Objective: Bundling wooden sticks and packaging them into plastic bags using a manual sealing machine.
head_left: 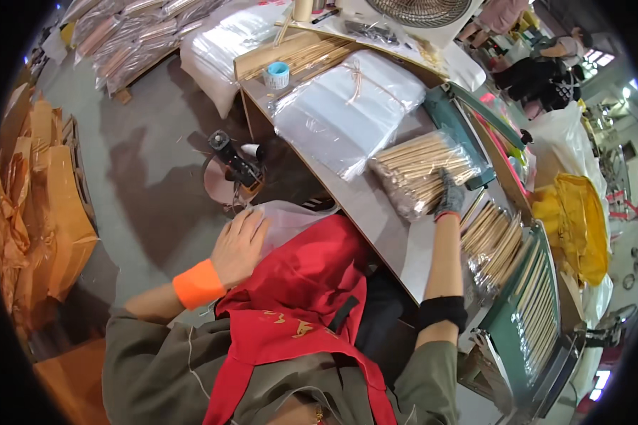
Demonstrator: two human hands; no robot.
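My left hand (242,242), bare and with an orange wristband, lies with fingers stretched out on a translucent plastic sheet or bag (287,221) over my lap. On the table to the right is a clear plastic pack of wooden sticks (417,170). My right hand (449,194), in a grey glove, grips this pack at its near right side, its fingers reaching over the sticks. Part of that hand's grip is hidden. Closer to me, beside my right forearm, more wrapped wooden sticks (495,244) lie on the table.
A stack of clear plastic bags (354,106) tied with string lies farther back, near a blue tape roll (277,74). Green sealing machines (468,127) stand along the right. Loose sticks fill a green tray (535,312). Cardboard boxes (64,219) stand left. A fan (418,8) is at the back.
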